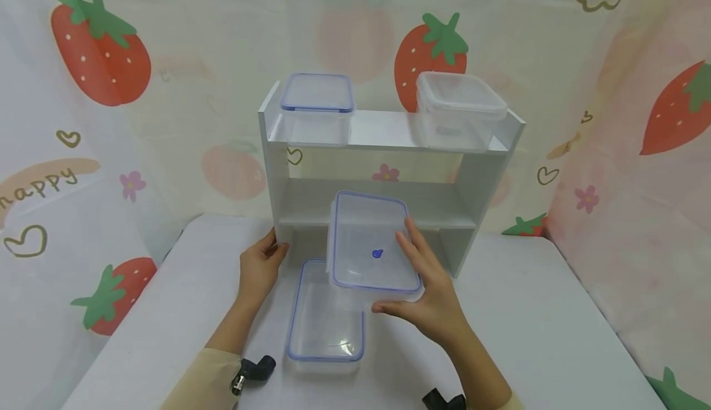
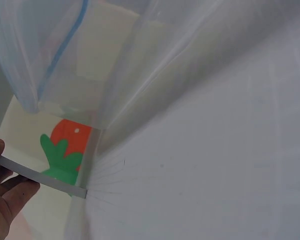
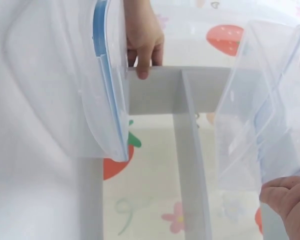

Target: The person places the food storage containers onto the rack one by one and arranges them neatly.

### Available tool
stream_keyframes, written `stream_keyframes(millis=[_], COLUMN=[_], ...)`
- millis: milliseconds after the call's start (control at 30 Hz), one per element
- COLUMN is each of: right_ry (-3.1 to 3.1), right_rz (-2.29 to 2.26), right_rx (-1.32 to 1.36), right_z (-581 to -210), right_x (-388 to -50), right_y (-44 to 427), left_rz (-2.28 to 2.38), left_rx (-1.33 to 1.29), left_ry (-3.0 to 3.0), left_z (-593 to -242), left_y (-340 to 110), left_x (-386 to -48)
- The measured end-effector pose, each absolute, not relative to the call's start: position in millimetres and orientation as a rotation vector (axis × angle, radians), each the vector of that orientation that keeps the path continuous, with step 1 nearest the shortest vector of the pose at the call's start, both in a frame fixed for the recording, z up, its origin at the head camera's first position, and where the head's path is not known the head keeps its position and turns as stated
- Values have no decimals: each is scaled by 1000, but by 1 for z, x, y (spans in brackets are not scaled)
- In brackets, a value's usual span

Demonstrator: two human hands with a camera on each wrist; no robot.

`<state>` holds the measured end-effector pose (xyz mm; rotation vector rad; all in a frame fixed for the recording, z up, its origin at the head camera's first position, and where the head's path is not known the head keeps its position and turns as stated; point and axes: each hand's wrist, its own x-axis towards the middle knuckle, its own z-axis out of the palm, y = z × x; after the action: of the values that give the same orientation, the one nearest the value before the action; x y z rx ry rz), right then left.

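My right hand [image 1: 436, 302] holds a clear food container [image 1: 366, 237] with a blue-rimmed lid, tilted in front of the white shelf [image 1: 383, 197]. The thumb is at its near side and the fingers lie along its right edge. With the thumb on one face and fingers on the other, my left hand [image 1: 261, 268] grips the shelf's left side panel [image 2: 45, 179] near its lower front edge. A second blue-rimmed container [image 1: 324, 330] rests on the table, partly behind the held one. The right wrist view shows the held container [image 3: 240, 120] up close.
On the shelf's top board stand a blue-lidded container [image 1: 318, 95] at the left and a white-lidded one [image 1: 461, 101] at the right. A white cloth covers the table [image 1: 533, 317]. Strawberry-print fabric [image 1: 222, 76] hangs behind and at both sides.
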<state>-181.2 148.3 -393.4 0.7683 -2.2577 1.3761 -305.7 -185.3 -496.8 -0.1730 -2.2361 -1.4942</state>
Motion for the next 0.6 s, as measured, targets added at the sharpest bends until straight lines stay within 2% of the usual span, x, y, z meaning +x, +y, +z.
stream_keyframes(millis=[600], right_ry=[-2292], right_rz=[1374], right_rx=[750], right_z=[-379], right_x=[-205], right_y=[134], left_rz=[-1494], left_rx=[-180], left_ry=[-2233], left_z=[-497], left_y=[-185], left_x=[-306])
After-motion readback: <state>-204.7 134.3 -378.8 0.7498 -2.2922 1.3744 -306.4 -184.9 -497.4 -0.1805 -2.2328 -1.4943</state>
